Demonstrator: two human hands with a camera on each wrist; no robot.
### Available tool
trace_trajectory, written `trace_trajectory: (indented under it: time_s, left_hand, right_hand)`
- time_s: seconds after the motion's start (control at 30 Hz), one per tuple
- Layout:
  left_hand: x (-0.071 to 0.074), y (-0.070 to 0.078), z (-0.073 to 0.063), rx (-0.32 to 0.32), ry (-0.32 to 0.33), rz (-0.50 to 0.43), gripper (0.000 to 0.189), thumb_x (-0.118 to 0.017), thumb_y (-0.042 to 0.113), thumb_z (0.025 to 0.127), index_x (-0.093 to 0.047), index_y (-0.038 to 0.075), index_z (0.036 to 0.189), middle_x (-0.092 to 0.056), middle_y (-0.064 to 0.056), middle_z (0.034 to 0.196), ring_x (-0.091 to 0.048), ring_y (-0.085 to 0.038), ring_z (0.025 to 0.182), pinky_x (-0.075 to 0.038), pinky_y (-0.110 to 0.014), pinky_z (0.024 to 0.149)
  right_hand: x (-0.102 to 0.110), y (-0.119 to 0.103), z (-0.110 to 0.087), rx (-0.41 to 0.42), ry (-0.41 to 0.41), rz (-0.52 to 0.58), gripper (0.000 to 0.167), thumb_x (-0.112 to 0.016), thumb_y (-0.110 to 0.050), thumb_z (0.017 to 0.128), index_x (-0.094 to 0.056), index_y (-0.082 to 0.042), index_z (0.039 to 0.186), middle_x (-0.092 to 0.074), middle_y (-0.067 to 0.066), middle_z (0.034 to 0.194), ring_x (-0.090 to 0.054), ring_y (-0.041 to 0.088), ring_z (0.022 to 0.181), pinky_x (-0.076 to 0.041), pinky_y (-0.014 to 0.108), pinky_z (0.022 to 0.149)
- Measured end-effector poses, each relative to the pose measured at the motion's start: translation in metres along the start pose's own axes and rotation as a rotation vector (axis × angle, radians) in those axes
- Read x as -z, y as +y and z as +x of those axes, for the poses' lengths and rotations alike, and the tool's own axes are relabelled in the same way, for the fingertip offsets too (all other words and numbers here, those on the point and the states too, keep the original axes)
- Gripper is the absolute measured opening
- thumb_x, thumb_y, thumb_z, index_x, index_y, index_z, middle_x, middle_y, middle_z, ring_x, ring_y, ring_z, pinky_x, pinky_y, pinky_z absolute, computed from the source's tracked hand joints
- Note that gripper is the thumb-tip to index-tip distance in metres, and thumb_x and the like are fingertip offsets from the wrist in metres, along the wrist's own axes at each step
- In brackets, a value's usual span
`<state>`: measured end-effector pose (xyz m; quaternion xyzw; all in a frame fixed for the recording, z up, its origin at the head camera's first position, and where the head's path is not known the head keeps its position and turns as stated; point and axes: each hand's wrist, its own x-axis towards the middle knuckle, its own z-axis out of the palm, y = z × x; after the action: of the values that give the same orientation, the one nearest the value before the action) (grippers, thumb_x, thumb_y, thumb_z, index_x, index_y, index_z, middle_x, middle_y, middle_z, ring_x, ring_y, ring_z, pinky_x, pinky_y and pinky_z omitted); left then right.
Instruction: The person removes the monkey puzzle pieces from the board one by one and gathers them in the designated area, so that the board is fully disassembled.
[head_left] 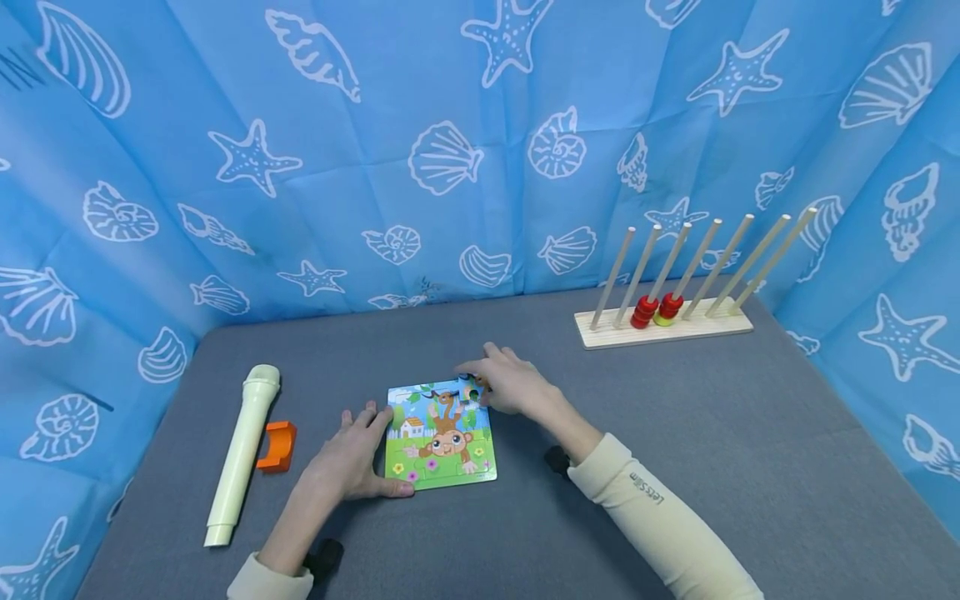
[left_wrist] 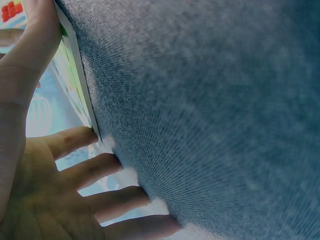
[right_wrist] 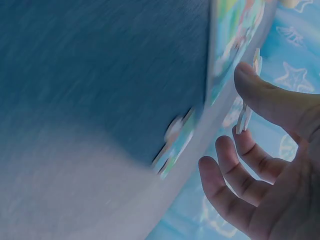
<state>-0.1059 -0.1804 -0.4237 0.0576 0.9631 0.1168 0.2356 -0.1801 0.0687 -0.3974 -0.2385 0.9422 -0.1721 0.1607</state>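
Right wrist view: right hand (right_wrist: 287, 197) apparently pinches a puzzle piece (right_wrist: 243, 121).

On the grey, cloth-covered table (head_left: 480, 542) we see a pale-green, round-headed microphone (head_left: 240, 458) and, just beside it, an orange C-shaped piece (head_left: 282, 446); at far right stands a pale wooden rack (head_left: 667, 336) of seven pegs (head_left: 697, 258), two holding mostly red rings (head_left: 643, 312); behind, we see a blue fabric curtain (head_left: 480, 212) printed with white seashells (head_left: 444, 158) and starfish (head_left: 510, 37).
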Motion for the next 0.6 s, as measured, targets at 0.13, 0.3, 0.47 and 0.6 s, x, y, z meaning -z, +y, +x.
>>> trace_trajectory:
  time_s: [0.13,0.3,0.47,0.6]
  left_hand:
    - [0.0,0.0,-0.001,0.001,0.001,0.0,0.124,-0.088,0.066,0.065,-0.033,0.007,0.159,-0.025,-0.032,0.164,-0.024,-0.066,0.145,-0.035,-0.082,0.102]
    - [0.0,0.0,-0.002,-0.008,0.014,0.003,0.125,-0.089,0.065,0.064,-0.033,0.006,0.159,-0.026,-0.032,0.164,-0.025,-0.067,0.145,-0.036,-0.082,0.101]
    - [0.0,0.0,-0.002,-0.011,0.015,0.006,0.124,-0.089,0.066,0.065,-0.033,0.007,0.159,-0.026,-0.032,0.164,-0.025,-0.066,0.145,-0.036,-0.082,0.101]
    - [0.001,0.0,-0.002,-0.016,0.014,0.006,0.124,-0.089,0.066,0.065,-0.033,0.007,0.159,-0.026,-0.032,0.164,-0.024,-0.066,0.145,-0.036,-0.083,0.101]
  right_hand:
    - [0.005,0.014,-0.004,-0.035,0.002,-0.021,0.057,-0.076,-0.012,0.093,-0.059,-0.027,0.145,-0.053,0.017,0.143,-0.054,0.036,0.124,-0.052,0.058,0.094]
    - [0.013,0.033,-0.01,-0.047,0.003,-0.061,0.057,-0.076,-0.011,0.092,-0.06,-0.026,0.144,-0.055,0.017,0.139,-0.055,0.036,0.122,-0.052,0.062,0.094]
    - [0.021,0.054,-0.017,-0.057,-0.006,-0.091,0.057,-0.077,-0.008,0.091,-0.061,-0.023,0.144,-0.057,0.019,0.136,-0.057,0.037,0.12,-0.054,0.06,0.091]
    - [0.027,0.068,-0.022,-0.063,-0.027,-0.103,0.057,-0.078,-0.009,0.09,-0.061,-0.021,0.143,-0.058,0.019,0.137,-0.058,0.038,0.121,-0.053,0.059,0.096]
